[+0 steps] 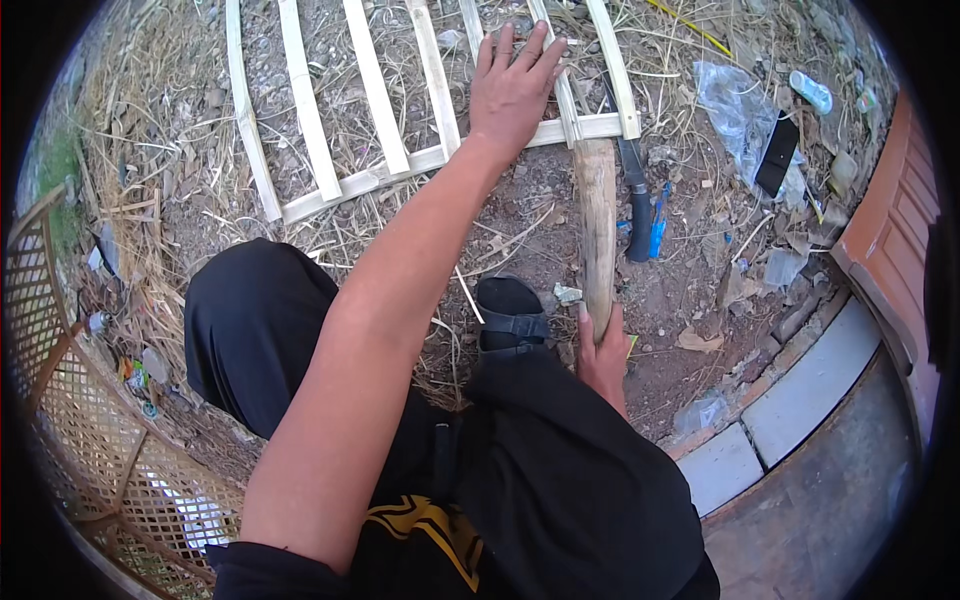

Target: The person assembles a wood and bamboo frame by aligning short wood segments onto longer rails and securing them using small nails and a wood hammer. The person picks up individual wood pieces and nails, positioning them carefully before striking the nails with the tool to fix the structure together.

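Note:
My left hand lies with fingers spread on the slats of a pale wooden slatted frame on the ground. Low at centre, my right hand is wrapped round the near end of a thick, worn wooden club. The club's far end meets the frame's crosspiece, beside the foot of a slat. Just right of it lies a long knife with a black handle, its blade running under the frame. A slim blue object rests against that handle.
My sandalled foot stands left of the club. Clear plastic, a dark flat piece and a crumpled can lie at right. Pale tiles edge the ground. A woven lattice basket is at left.

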Demonstrator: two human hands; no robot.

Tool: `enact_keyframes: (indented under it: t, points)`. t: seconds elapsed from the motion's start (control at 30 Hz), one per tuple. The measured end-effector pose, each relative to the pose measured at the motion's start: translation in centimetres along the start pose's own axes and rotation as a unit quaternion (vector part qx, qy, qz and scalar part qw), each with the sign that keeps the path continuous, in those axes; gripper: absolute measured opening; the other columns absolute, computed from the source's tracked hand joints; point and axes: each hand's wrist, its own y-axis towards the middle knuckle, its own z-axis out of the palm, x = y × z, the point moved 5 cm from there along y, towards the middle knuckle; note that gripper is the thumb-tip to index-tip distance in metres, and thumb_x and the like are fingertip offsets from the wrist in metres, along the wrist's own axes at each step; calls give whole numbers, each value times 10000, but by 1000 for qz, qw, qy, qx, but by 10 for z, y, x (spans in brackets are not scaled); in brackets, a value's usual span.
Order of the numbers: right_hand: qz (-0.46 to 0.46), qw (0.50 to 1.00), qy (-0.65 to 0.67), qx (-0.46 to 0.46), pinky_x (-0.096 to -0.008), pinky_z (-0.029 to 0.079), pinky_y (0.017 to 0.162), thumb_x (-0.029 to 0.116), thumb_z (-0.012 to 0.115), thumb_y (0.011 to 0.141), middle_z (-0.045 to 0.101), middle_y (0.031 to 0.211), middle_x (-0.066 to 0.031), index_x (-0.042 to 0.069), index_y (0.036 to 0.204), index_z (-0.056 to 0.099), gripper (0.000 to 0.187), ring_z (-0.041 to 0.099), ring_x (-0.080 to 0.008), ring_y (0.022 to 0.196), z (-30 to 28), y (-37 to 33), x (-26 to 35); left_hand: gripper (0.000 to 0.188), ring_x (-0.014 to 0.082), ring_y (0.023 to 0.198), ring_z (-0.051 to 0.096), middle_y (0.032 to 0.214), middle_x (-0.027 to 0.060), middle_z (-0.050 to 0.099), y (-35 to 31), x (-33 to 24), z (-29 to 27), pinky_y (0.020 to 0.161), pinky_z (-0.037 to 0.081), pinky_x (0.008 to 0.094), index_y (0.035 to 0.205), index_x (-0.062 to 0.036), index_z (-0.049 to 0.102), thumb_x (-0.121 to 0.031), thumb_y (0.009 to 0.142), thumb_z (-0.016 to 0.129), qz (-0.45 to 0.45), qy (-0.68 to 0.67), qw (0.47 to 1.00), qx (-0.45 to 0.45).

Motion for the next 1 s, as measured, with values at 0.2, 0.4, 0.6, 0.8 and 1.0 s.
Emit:
enact_keyframes:
  t: [0.2,0.4,0.6,0.8,1.0]
  points:
    - [-77,995,27,-53,-511,534,684,280,655,992,677,825,-283,1,1156,535,344,711,-478,802,-23,1,26,386,385,1373,510,1502,53,564,-1,-1,-4,1176,318,507,1432,-263,593,-345,1063,513,5,2,1000,-1]
    - [-99,988,-86,-76,-410,506,561,241,611,1019,649,712,-174,-33,1142,539,309,680,-261,611,-10,36,24,366,378,1369,513,1489,45,576,7,-1,0,1175,317,504,1399,-263,624,-348,1057,524,14,17,1000,-5]
    - [-177,962,127,-166,-317,498,549,229,584,1028,636,707,-110,-51,1190,529,328,640,-162,594,-38,9,47,371,380,1370,512,1483,47,581,-6,2,-4,1176,323,506,1401,-254,620,-349,1053,529,11,26,1000,-4]
    - [-124,986,24,-106,-468,535,652,260,666,988,674,841,-288,-21,1202,531,378,703,-478,773,-14,11,24,374,386,1365,513,1484,53,578,-1,-6,2,1172,326,504,1403,-254,618,-351,1054,525,17,13,1000,-10]
    - [-124,979,113,-119,-471,529,654,237,670,980,660,829,-275,-37,1162,535,356,689,-488,761,-20,3,38,376,384,1384,491,1497,50,565,-1,1,0,1170,325,506,1406,-254,615,-352,1056,521,17,30,999,-9]
